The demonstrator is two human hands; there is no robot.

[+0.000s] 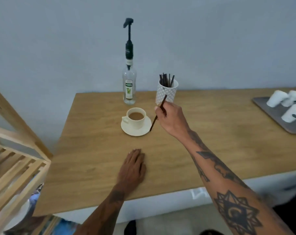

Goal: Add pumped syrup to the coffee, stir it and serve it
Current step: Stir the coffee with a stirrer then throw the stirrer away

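Observation:
A cream cup of milky coffee (136, 117) stands on a cream saucer (135, 130) in the middle of the wooden table (211, 150). Behind it is a clear syrup bottle (129, 85) with a tall black pump on top. A white patterned holder (166, 93) with several dark stir sticks stands to the bottle's right. My right hand (171, 118) is just right of the saucer, shut on one dark stir stick (158, 112) that slants down to the saucer's right edge. My left hand (132, 168) rests flat on the table, nearer to me than the cup, holding nothing.
A grey tray (279, 118) with several white cups lying on it sits at the table's right. A light wooden rack (16, 158) stands to the left of the table. The wall runs close behind the bottle.

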